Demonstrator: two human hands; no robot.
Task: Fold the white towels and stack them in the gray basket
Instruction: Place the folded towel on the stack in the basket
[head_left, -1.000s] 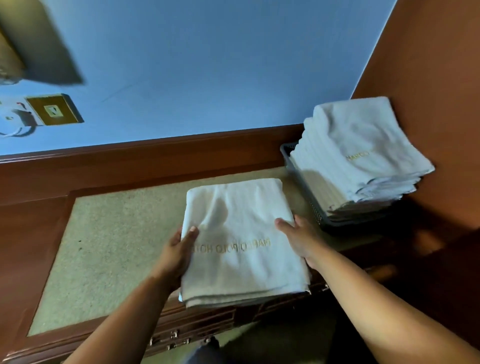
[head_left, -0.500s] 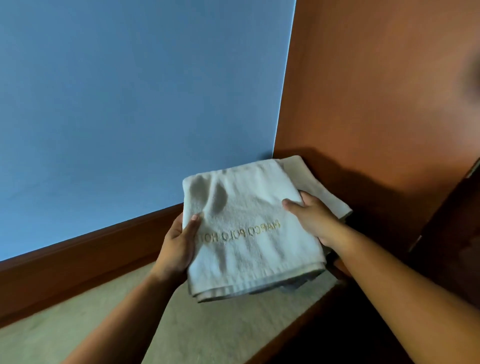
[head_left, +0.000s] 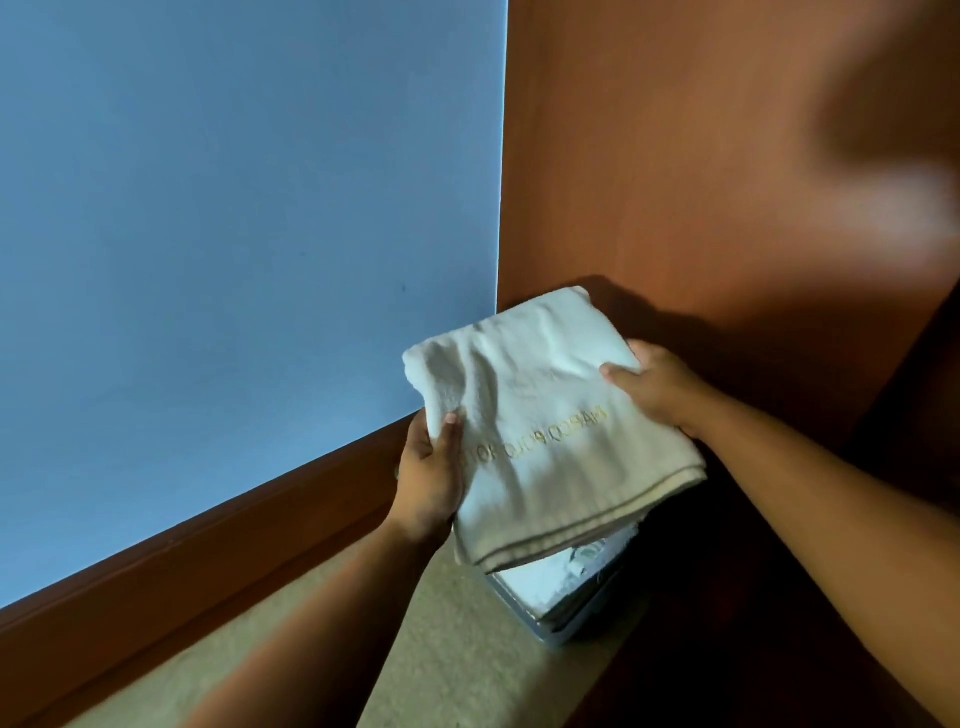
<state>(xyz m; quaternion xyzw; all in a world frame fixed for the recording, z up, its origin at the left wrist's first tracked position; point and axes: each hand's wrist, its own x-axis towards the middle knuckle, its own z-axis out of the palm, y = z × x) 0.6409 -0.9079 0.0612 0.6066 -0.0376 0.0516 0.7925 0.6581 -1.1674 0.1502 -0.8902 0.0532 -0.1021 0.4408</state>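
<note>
A folded white towel (head_left: 545, 431) with gold embroidered lettering is held flat in the air by both hands. My left hand (head_left: 428, 467) grips its left edge, thumb on top. My right hand (head_left: 654, 387) grips its right edge, thumb on top. The towel hangs directly over the stack of folded white towels (head_left: 563, 582) in the gray basket (head_left: 558, 631), which stands in the corner. Most of the stack and basket are hidden under the held towel.
A blue wall (head_left: 249, 260) with a brown wooden ledge (head_left: 208, 545) rises on the left. An orange-brown wooden panel (head_left: 701, 156) closes the right side. The basket rests on a beige surface (head_left: 441, 654) with a dark wooden border.
Both hands have carried the folded towel from the beige surface up and to the right, over the stack in the basket. The view has turned toward the corner.
</note>
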